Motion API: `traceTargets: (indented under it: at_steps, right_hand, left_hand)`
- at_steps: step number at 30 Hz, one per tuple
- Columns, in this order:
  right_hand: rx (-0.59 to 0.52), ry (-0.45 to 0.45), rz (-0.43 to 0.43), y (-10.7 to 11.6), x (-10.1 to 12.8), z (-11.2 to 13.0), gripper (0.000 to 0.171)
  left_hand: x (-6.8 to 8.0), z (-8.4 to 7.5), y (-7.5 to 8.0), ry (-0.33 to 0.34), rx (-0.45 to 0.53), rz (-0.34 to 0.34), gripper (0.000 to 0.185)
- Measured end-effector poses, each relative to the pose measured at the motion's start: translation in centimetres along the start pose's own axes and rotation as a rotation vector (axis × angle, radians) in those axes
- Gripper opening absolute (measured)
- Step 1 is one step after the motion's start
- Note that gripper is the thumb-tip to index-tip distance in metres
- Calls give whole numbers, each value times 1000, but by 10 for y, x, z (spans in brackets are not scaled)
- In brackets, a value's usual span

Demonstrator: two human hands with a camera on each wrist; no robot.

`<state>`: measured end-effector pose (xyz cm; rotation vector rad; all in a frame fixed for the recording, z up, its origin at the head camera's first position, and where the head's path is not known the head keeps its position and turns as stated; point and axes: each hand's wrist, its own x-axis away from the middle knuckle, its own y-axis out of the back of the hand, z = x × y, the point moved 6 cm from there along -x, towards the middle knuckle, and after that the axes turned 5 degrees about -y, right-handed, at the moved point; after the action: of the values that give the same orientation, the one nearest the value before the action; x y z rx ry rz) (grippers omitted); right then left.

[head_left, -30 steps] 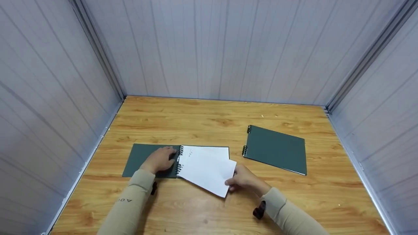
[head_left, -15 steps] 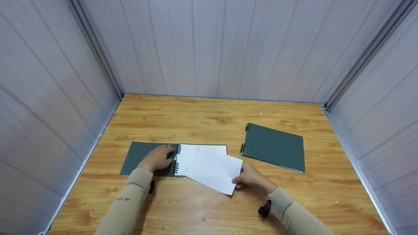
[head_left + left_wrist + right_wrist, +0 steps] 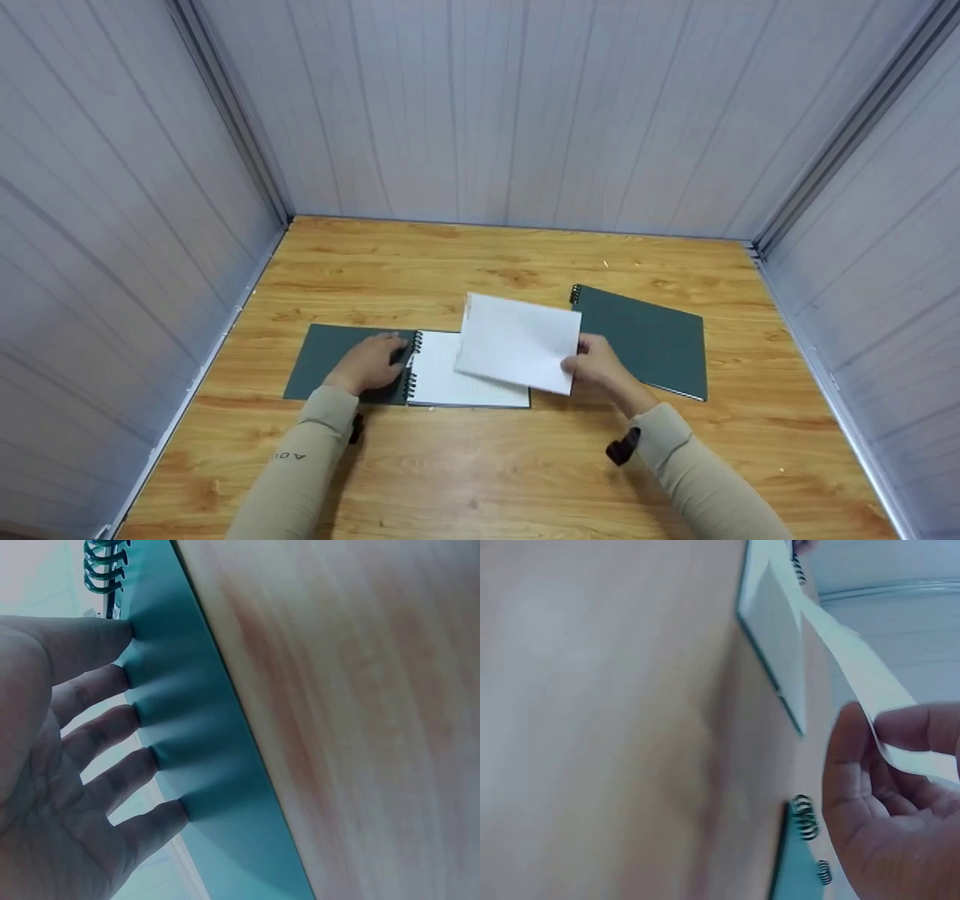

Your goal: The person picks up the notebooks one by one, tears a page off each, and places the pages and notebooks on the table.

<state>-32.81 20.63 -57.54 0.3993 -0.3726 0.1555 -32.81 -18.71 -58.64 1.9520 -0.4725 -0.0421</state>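
A spiral notebook lies open on the table, its dark green cover folded out to the left and lined white pages showing. My left hand rests on that cover beside the rings; in the left wrist view its spread fingertips press on the green surface. Between thumb and fingers, my right hand pinches the right edge of a loose white sheet. The sheet's left edge looks ragged, and it hangs over the notebook's right page. In the right wrist view the sheet bends near the thumb.
A second dark green spiral notebook lies closed at the right, partly covered by the sheet and right hand. Pale panel walls enclose the wooden table at the back and both sides. Tiny white scraps lie toward the back.
The white sheet has come away from the notebook's rings and moved up and right with my right hand, uncovering a lined page. My left hand stays on the cover.
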Motion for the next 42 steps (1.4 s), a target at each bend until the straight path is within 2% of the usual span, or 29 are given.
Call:
traceTargets:
  at_steps: [4,8,12,15,19,28,34,37,42]
  right_hand:
    - [-87,70,-116,9,-17,23,28]
    - [-117,128,-212,7,-36,39,10]
    - [-84,166,-262,-4,-56,48,11]
    - [-48,228,-302,-13,-68,56,12]
    - [-17,291,-320,-25,-79,61,8]
    - [85,209,-262,-45,-97,53,12]
    - [181,132,-223,-47,-103,46,33]
    - [242,94,-243,-44,-104,42,43]
    - [342,88,-325,-42,-104,40,43]
  left_hand:
    - [-2,0,-1,-3,-10,-1,50]
    - [-2,2,-2,1,-23,3,50]
    - [-1,2,0,-10,-23,-4,50]
    - [0,2,-1,-27,-35,-17,49]
    - [1,1,0,-28,-46,-21,49]
    - [2,0,0,-15,-25,-7,51]
    - [2,0,0,-12,-21,-4,51]
    - [2,1,0,-11,-19,-4,51]
    - [2,2,1,-3,-23,3,52]
